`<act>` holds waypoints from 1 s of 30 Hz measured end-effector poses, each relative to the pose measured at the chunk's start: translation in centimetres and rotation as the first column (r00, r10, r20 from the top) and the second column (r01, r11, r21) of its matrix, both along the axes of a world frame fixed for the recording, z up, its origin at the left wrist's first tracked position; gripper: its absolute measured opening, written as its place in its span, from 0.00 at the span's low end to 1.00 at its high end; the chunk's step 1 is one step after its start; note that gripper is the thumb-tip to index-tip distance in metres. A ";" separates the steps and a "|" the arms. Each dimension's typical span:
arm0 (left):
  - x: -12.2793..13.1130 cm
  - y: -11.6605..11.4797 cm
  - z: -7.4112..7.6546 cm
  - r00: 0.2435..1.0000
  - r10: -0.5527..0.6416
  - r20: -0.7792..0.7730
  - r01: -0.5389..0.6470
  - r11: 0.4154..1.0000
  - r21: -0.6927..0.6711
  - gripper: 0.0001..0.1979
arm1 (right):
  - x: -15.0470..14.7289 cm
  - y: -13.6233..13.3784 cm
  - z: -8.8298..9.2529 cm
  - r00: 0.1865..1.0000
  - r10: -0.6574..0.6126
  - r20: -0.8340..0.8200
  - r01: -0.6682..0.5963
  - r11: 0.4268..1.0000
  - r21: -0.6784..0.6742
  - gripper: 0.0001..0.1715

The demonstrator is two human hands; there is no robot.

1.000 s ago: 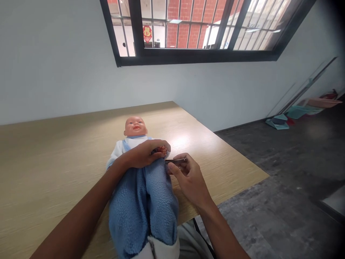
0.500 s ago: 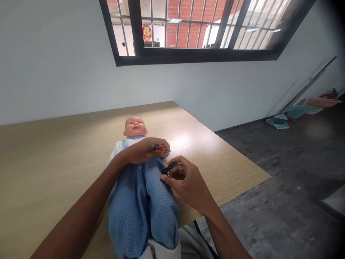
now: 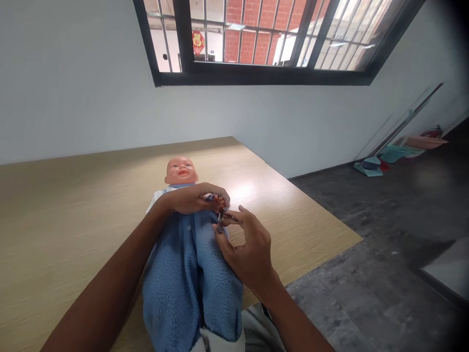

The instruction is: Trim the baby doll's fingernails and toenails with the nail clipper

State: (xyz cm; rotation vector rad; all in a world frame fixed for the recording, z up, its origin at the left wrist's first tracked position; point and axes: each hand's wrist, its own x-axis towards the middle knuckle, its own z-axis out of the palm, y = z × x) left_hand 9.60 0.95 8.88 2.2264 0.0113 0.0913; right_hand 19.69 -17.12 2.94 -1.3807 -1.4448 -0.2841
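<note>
A baby doll (image 3: 183, 259) in fuzzy blue trousers and a white top lies on its back, head away from me. My left hand (image 3: 194, 198) reaches across its chest and is closed around the doll's hand (image 3: 220, 200), whose small fingers poke out of the grip. Between thumb and fingers, my right hand (image 3: 251, 247) pinches a metal nail clipper (image 3: 220, 222), its lever spread apart from the body. The clipper's tip is at the doll's fingers; whether it touches them I cannot tell.
The doll rests on a pale wooden table (image 3: 300, 230), whose right edge drops to a dark grey floor (image 3: 330, 205). A white wall and barred window (image 3: 249, 39) are behind. Dustpans (image 3: 368, 167), basins (image 3: 425, 142) and a long pole stand at the far right.
My right hand has raised the nail clipper up and slightly left to the doll's fingers, and its lever now spreads wider. My left hand keeps its hold. The view has shifted slightly.
</note>
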 end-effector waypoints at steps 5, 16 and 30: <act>0.0 0.1 -0.2 1.000 0.002 0.010 -0.002 1.000 0.005 0.07 | -0.3 0.6 0.7 0.995 -0.094 0.042 0.096 0.995 -0.033 0.07; 0.2 0.1 -0.3 0.996 -0.061 0.067 0.060 0.998 0.003 0.05 | -0.3 1.4 0.4 0.987 -0.139 0.079 0.142 0.989 -0.034 0.06; 0.3 0.1 -0.4 0.992 -0.064 0.109 0.067 0.997 -0.025 0.06 | -0.4 2.4 1.6 0.971 -0.143 0.191 0.163 0.982 -0.093 0.02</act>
